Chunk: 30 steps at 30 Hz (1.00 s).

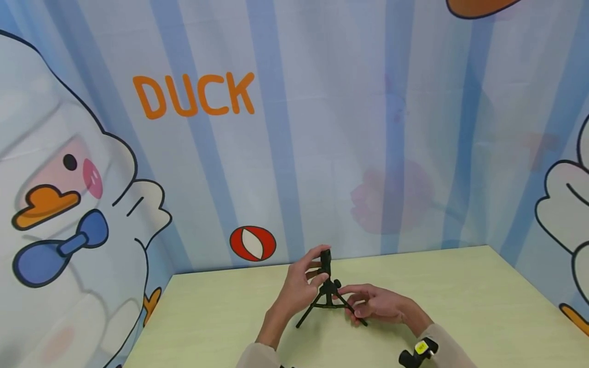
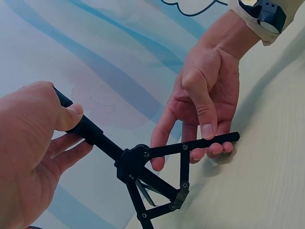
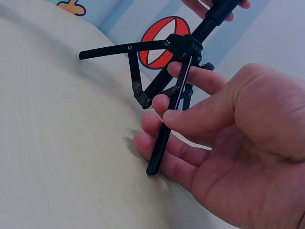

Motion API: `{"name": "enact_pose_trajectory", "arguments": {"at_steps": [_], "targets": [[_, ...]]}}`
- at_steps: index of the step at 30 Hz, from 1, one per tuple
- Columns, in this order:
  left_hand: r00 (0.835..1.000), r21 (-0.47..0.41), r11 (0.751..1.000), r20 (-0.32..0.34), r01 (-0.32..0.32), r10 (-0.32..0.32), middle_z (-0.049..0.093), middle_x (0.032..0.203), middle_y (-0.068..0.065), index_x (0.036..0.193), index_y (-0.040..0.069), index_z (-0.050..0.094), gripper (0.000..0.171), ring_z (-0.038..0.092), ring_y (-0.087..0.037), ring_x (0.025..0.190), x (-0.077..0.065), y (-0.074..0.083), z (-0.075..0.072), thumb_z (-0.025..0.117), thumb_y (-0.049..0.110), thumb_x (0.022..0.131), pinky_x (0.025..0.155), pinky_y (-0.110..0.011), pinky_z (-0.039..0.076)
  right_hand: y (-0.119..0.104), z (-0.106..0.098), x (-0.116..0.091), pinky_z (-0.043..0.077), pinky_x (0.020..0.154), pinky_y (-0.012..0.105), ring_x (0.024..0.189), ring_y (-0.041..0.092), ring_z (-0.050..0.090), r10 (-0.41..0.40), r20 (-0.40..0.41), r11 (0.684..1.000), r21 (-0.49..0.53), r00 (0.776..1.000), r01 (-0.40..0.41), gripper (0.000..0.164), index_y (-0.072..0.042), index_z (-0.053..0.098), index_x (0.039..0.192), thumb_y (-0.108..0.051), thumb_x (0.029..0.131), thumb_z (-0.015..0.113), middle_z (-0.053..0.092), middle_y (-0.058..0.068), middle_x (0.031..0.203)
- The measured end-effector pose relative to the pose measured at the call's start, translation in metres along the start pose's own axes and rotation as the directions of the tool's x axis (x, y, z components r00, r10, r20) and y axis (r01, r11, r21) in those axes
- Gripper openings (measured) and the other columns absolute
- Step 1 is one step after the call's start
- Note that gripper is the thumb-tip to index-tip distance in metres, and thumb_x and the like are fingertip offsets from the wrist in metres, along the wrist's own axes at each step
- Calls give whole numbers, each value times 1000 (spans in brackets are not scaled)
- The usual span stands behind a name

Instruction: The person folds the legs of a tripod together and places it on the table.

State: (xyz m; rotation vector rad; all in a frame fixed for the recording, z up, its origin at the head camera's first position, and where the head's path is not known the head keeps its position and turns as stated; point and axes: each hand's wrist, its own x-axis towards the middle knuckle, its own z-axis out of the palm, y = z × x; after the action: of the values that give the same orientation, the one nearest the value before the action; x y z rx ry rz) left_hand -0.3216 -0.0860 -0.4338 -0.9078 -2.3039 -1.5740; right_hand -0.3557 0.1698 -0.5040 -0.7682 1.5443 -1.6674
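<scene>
A small black tripod (image 1: 329, 289) stands over the table in the head view with its legs spread. My left hand (image 1: 298, 287) grips its upper column from the left, thumb and fingers wrapped about the thick grip (image 2: 86, 128). On the other side my right hand (image 1: 381, 304) pinches one leg (image 3: 161, 145) between thumb and fingers near its lower end. The right index finger reaches up along that leg toward the hub (image 3: 185, 46). Braces (image 2: 185, 166) join the legs to the centre column, and a small knob (image 1: 337, 283) sticks out beside the hub.
The pale wood-grain table (image 1: 221, 312) ends at a fabric backdrop (image 1: 322, 128) with blue stripes, cartoon ducks and orange lettering. A black strapped device with a yellow label (image 1: 421, 347) sits on the right sleeve (image 1: 446, 347).
</scene>
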Motion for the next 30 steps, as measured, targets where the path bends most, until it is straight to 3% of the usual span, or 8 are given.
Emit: {"name": "enact_pose_trajectory", "arguments": {"at_steps": [10,25,30], "targets": [[1000,11,1000,-6,9,-9,55,150,-5,150,27,53,67,64,-30,124,1,2,0,64,-11,96,102,-36,54,-5,4,-2,54,83,35,89,22,64,2,-29,993,-118,1000,-6,55,11,43,149,14,95,50,66,16,110],[1000,12,1000,4,12,-12,55,149,-4,152,29,51,69,65,-27,123,2,1,1,64,-11,96,102,-34,54,3,3,-3,52,79,34,86,23,61,-91,-9,988,-124,996,89,56,14,38,151,13,97,52,64,15,107],[1000,14,1000,2,8,-8,55,149,-6,151,27,52,69,66,-28,122,2,2,1,64,-12,96,101,-33,54,5,4,-2,51,78,34,83,26,59,-126,-23,983,-140,992,122,55,13,39,151,14,97,50,62,20,105]]}}
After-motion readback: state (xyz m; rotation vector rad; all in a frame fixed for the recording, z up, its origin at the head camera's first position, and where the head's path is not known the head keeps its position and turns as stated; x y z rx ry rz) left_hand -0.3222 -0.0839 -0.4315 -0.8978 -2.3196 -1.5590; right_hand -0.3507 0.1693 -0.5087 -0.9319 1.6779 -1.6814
